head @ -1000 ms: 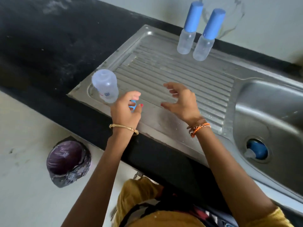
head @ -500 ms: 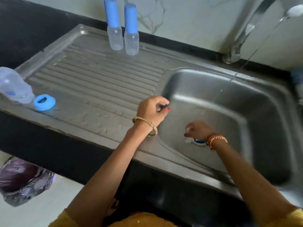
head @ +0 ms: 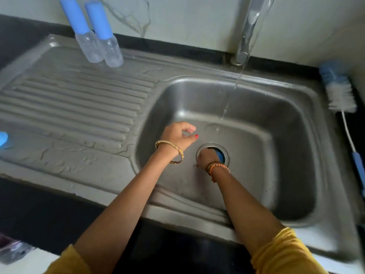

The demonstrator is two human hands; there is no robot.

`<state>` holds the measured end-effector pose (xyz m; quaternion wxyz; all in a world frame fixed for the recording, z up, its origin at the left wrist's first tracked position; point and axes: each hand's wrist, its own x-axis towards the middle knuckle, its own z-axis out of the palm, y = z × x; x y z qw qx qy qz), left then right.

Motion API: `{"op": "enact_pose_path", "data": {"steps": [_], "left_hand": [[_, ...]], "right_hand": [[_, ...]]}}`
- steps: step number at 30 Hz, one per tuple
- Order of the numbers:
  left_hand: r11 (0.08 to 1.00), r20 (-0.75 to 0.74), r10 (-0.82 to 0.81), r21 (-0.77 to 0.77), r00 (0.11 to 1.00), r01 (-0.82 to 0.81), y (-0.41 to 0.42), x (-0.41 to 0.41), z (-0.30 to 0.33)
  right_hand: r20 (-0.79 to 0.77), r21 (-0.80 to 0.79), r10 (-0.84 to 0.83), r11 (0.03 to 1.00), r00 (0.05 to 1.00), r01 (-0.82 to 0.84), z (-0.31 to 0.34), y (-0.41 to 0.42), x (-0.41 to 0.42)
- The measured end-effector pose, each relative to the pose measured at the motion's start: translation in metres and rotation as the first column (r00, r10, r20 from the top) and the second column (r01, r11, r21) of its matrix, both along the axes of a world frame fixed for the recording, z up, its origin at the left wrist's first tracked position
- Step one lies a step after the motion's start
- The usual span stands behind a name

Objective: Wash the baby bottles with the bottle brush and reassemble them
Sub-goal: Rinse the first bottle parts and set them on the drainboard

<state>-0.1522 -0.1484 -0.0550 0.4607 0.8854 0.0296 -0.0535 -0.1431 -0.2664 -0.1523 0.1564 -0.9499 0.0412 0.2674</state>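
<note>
My right hand [head: 205, 158] is down at the drain of the steel sink basin [head: 276, 135], fingers curled onto a blue bottle part [head: 220, 155] that lies in the drain opening and is mostly hidden by the hand. Just left of it, my left hand [head: 177, 133] hovers over the basin floor with loosely curled fingers and nothing in it. Two clear baby bottles with tall blue caps [head: 87, 38] [head: 109, 44] stand at the back of the ribbed drainboard [head: 69, 103]. A blue ring [head: 3, 139] lies at the drainboard's left edge. The bottle brush [head: 339, 91] lies right of the basin.
The tap [head: 245, 34] stands behind the basin and a thin stream of water [head: 227, 105] runs from it, landing just beyond my left hand. Black countertop surrounds the sink. A bag-lined bin [head: 11, 250] shows on the floor at the lower left.
My left hand left the blue ring on the drainboard and moved over the basin. My right hand reached down to the drain. The view swung right, bringing the tap and brush into sight.
</note>
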Motion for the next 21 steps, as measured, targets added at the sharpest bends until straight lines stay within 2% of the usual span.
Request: {"op": "enact_pose_path", "data": {"steps": [4,6,9,11,16,21], "left_hand": [[0.997,-0.038,0.032,-0.075,0.999,-0.035,-0.010,0.010,-0.010],[0.988,-0.071,0.057,-0.139,0.996,-0.066,-0.010,0.013,-0.014],[0.935,-0.184,0.125,-0.307,0.975,-0.178,-0.008,0.023,-0.015],[0.869,-0.249,0.183,-0.411,0.951,-0.275,-0.008,0.036,-0.011],[0.730,-0.287,0.141,-0.617,0.947,-0.296,-0.040,0.070,0.014],[0.566,-0.386,0.051,-0.749,0.921,-0.346,-0.078,0.097,0.023]], "right_hand": [[0.025,0.110,-0.114,0.988,0.993,0.110,-0.004,-0.006,0.003],[0.102,0.220,-0.176,0.964,0.979,0.150,0.003,-0.010,0.008],[0.288,0.353,-0.361,0.901,0.887,0.252,0.032,-0.022,0.022],[0.428,0.361,-0.423,0.890,0.799,0.278,0.054,-0.032,0.033],[0.680,0.337,-0.367,0.925,0.635,0.173,0.096,-0.058,0.061],[0.842,0.203,-0.159,0.979,0.516,-0.030,0.114,-0.066,0.062]]}}
